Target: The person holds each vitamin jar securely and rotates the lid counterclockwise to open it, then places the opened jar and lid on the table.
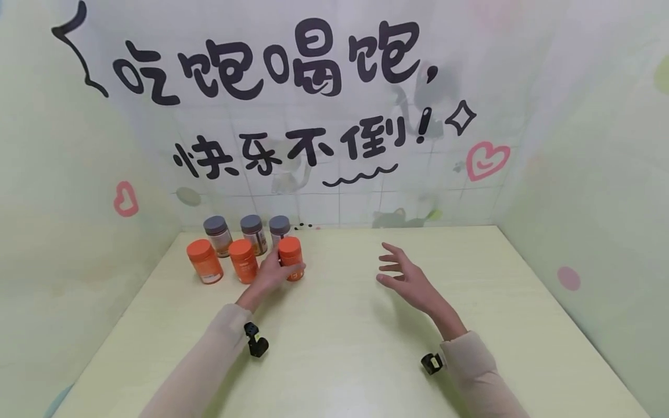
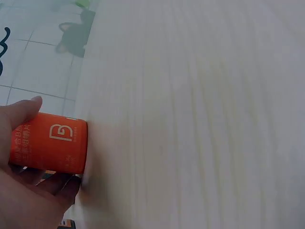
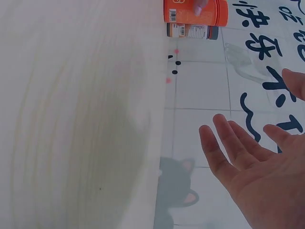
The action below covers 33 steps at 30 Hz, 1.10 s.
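Observation:
In the head view my left hand [image 1: 272, 274] grips an orange bottle [image 1: 290, 255] with an orange lid, the rightmost of the front row. The left wrist view shows the thumb across one side of this orange bottle [image 2: 52, 143] and the fingers curled along the other. Its base is right at the tabletop. My right hand [image 1: 413, 284] hovers over the table to the right, fingers loosely spread, holding nothing. Two more orange bottles, one at the far left [image 1: 205, 262] and one in the middle [image 1: 244, 261], stand left of the held one.
Behind the orange bottles stand three grey-lidded bottles: left [image 1: 218, 235], middle [image 1: 254, 234] and right [image 1: 280, 227], the last partly hidden. The pale wooden table [image 1: 345, 342] meets a printed back wall [image 1: 366, 203] with black lettering. Side walls [image 1: 585, 232] close in the table.

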### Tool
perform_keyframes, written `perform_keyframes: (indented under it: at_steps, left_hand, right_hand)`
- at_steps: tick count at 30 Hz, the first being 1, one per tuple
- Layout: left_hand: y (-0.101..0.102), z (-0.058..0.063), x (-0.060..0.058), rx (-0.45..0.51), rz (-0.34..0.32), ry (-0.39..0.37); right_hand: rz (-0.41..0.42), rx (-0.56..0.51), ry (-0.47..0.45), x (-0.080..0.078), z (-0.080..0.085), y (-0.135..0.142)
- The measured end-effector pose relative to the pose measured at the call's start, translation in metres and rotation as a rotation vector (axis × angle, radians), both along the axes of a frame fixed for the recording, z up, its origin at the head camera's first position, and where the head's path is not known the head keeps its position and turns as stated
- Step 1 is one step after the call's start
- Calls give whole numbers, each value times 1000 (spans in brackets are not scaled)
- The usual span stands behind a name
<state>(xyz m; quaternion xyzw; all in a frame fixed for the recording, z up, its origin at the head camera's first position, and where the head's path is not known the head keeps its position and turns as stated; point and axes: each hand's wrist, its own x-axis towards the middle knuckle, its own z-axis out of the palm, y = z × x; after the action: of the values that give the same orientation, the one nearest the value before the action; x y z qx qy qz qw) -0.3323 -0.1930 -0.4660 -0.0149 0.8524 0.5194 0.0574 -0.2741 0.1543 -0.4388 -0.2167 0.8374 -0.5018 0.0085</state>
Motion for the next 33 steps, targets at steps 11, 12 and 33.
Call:
perform_keyframes:
  at_steps: [11, 12, 33]
  left_hand:
    - [44, 27, 17, 37, -40, 157]
    - [48, 28, 19, 45, -42, 162]
    - [113, 31, 81, -361, -326, 414]
  right_hand:
    - [1, 5, -6, -11, 0, -3]
    - [6, 3, -5, -11, 0, -3]
    - [-16, 101, 105, 24, 28, -20]
